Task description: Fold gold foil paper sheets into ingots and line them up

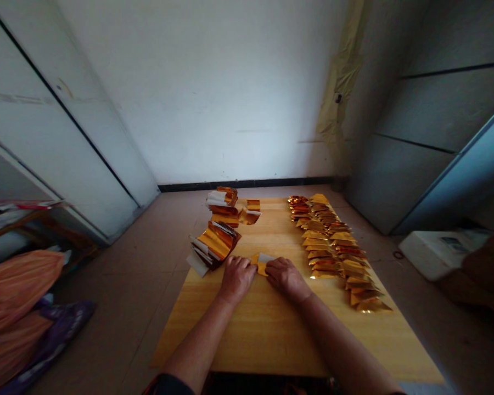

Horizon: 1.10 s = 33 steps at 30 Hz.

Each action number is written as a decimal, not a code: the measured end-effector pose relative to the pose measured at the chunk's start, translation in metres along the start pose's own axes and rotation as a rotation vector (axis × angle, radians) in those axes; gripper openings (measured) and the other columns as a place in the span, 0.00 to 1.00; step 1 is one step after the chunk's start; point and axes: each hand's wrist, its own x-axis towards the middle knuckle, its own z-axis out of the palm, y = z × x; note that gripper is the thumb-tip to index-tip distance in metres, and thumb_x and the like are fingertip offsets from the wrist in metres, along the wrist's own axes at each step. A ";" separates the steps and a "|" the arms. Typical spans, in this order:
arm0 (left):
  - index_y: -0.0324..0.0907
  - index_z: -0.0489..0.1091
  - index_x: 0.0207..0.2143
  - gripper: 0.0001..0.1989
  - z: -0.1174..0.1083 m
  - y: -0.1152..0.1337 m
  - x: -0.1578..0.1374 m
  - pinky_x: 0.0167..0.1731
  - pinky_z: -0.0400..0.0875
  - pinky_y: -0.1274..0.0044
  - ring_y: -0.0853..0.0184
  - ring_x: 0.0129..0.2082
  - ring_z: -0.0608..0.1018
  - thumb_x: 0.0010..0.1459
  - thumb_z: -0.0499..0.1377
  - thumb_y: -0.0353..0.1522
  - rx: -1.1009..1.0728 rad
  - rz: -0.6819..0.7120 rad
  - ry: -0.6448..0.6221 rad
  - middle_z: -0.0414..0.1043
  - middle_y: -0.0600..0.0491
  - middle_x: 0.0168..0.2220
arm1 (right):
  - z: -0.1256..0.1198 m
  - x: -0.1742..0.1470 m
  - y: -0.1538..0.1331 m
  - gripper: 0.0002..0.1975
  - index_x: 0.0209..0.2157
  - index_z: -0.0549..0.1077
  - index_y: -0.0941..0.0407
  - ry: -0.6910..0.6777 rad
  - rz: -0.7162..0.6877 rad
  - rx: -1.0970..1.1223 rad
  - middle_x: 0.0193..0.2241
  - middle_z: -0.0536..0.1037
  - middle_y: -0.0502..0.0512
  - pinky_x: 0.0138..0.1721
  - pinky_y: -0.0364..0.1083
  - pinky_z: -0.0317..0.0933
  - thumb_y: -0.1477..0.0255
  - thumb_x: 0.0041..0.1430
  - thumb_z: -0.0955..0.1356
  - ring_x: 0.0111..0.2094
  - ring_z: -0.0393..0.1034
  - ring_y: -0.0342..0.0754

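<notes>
A small sheet of gold foil paper point(261, 268), partly folded and showing a pale side, lies on the wooden table point(263, 329) between my hands. My left hand point(237, 277) has its fingers bent together on the sheet's left edge. On the right edge, the fingers of my right hand point(287, 277) are closed over the paper. Just beyond my left hand stands a curled stack of foil sheets point(218, 241). To the right of my right hand, rows of folded gold foil pieces point(319, 241) overlap. My fingertips are partly hidden.
Another curled foil stack point(224, 208) and a loose foil sheet point(250, 217) lie at the table's far left. A pale wall point(239, 99) rises behind. Orange bags point(20, 291) are on the left, and a white box point(432, 252) is on the floor at right.
</notes>
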 end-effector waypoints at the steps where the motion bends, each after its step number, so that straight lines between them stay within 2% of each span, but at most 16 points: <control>1: 0.46 0.73 0.32 0.10 -0.001 0.000 0.000 0.39 0.56 0.70 0.66 0.35 0.70 0.61 0.52 0.32 -0.001 -0.003 -0.003 0.71 0.52 0.30 | 0.001 0.000 0.000 0.06 0.32 0.74 0.55 -0.004 0.001 -0.019 0.33 0.75 0.53 0.40 0.44 0.53 0.74 0.60 0.65 0.38 0.64 0.46; 6: 0.46 0.72 0.35 0.07 -0.007 0.007 0.000 0.42 0.57 0.68 0.63 0.38 0.70 0.59 0.55 0.35 -0.042 -0.032 -0.018 0.71 0.51 0.33 | 0.002 0.003 -0.004 0.08 0.31 0.73 0.55 -0.023 0.002 -0.107 0.32 0.75 0.54 0.37 0.44 0.53 0.75 0.62 0.63 0.35 0.63 0.47; 12: 0.45 0.72 0.33 0.05 -0.005 0.019 0.000 0.49 0.54 0.62 0.62 0.38 0.70 0.57 0.57 0.35 0.009 -0.118 -0.019 0.71 0.50 0.33 | -0.002 0.002 -0.005 0.09 0.32 0.73 0.55 0.028 0.045 -0.041 0.33 0.75 0.53 0.38 0.44 0.54 0.73 0.63 0.62 0.36 0.63 0.47; 16: 0.45 0.73 0.33 0.07 -0.001 0.023 -0.001 0.51 0.53 0.60 0.62 0.37 0.70 0.59 0.55 0.35 0.039 -0.137 0.018 0.71 0.50 0.33 | 0.001 -0.001 -0.002 0.05 0.37 0.73 0.56 0.075 0.044 0.026 0.38 0.75 0.56 0.41 0.45 0.55 0.72 0.59 0.66 0.40 0.63 0.48; 18: 0.45 0.73 0.33 0.08 0.000 0.024 -0.001 0.51 0.52 0.59 0.62 0.37 0.70 0.60 0.54 0.36 0.038 -0.139 0.029 0.71 0.50 0.32 | 0.004 -0.001 0.000 0.05 0.36 0.73 0.56 0.091 0.073 0.026 0.39 0.74 0.57 0.42 0.45 0.55 0.74 0.59 0.66 0.40 0.63 0.48; 22: 0.45 0.73 0.32 0.09 -0.002 0.026 -0.003 0.52 0.52 0.58 0.62 0.37 0.71 0.59 0.54 0.36 0.031 -0.164 0.027 0.71 0.50 0.32 | 0.008 -0.002 0.005 0.07 0.31 0.74 0.56 0.076 0.157 -0.010 0.35 0.73 0.55 0.41 0.44 0.53 0.75 0.60 0.64 0.38 0.63 0.47; 26: 0.47 0.73 0.36 0.07 -0.003 0.030 -0.005 0.53 0.52 0.57 0.61 0.39 0.71 0.56 0.57 0.36 0.026 -0.189 0.018 0.72 0.50 0.34 | 0.006 -0.002 0.008 0.07 0.34 0.74 0.54 0.076 0.216 0.015 0.36 0.74 0.54 0.40 0.44 0.52 0.77 0.60 0.64 0.39 0.63 0.46; 33: 0.48 0.73 0.37 0.07 -0.007 0.031 -0.006 0.56 0.49 0.55 0.61 0.40 0.72 0.56 0.58 0.35 0.024 -0.199 -0.012 0.73 0.50 0.37 | 0.001 -0.002 0.007 0.06 0.39 0.73 0.53 0.052 0.155 0.015 0.39 0.74 0.54 0.41 0.45 0.50 0.74 0.60 0.65 0.41 0.62 0.48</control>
